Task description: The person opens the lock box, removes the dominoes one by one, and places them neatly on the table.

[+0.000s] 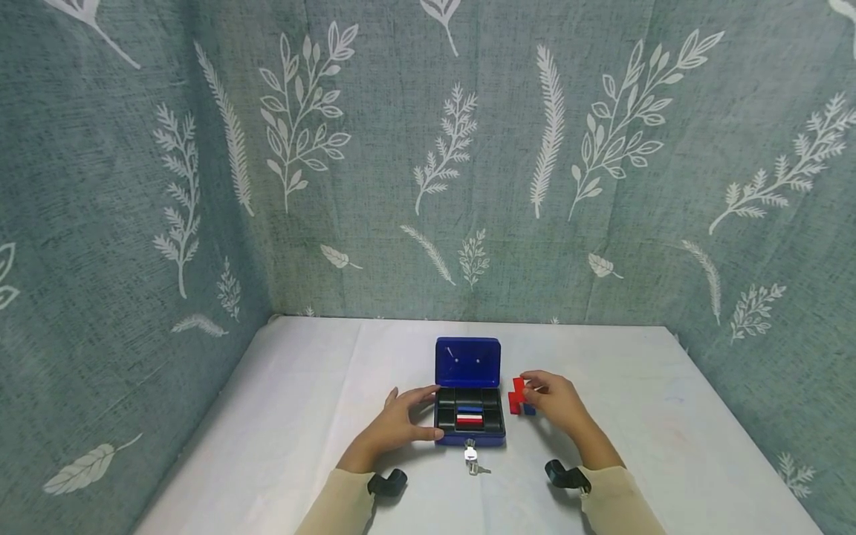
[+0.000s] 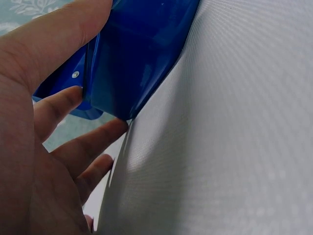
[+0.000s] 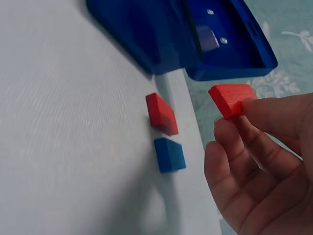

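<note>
A blue cash box stands with its lid raised. My left hand spans the box's left side, thumb at the front corner and fingertips at the back one, fingers fairly straight. Inside the black tray's middle column lie a blue block and a red-and-white piece. Right of the box, my right hand pinches a red block between thumb and fingers, above the table. Below it on the white cloth lie another red block and a blue block, close together.
Keys hang from the lock at the box's front and reach onto the cloth. The white-covered table is bounded by green leaf-patterned curtains behind and at both sides.
</note>
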Available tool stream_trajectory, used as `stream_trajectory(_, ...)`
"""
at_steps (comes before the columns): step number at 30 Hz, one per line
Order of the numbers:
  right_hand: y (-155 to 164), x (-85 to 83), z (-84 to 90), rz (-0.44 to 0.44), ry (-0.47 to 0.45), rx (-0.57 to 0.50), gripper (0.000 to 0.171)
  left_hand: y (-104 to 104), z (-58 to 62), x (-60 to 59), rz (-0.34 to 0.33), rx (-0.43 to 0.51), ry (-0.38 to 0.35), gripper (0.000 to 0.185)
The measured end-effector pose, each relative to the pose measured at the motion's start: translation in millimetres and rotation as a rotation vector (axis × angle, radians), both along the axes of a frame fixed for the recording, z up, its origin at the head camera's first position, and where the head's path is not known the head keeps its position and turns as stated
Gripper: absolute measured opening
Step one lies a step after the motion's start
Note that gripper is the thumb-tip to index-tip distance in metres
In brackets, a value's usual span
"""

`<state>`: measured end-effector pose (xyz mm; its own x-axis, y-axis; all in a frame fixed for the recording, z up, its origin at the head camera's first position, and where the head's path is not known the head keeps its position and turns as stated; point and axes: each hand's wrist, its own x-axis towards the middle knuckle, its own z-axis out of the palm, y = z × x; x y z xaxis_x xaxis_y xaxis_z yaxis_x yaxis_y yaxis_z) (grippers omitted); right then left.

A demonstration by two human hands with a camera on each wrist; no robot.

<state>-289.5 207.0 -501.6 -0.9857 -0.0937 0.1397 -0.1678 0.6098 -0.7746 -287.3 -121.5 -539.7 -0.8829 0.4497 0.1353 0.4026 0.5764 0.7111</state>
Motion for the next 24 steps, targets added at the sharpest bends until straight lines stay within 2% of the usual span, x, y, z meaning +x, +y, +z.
stream_trajectory(7,7,-0.5,-5.0,-0.044,-0.058,-0.022,0.033,1,0.8,-0.1,-0.003,0.006,-0.004,0.086)
stream_trajectory(19,26,-1.1,-13.4,-0.070,-0.079,0.036,0.034,2,0.2,-1.4,0.001,0.002,0.001,0.085)
stream_trajectory(24,30,-1.9,-13.2,-0.095,-0.116,0.038,0.035,1,0.3,-1.4,-0.002,-0.003,0.006,0.086)
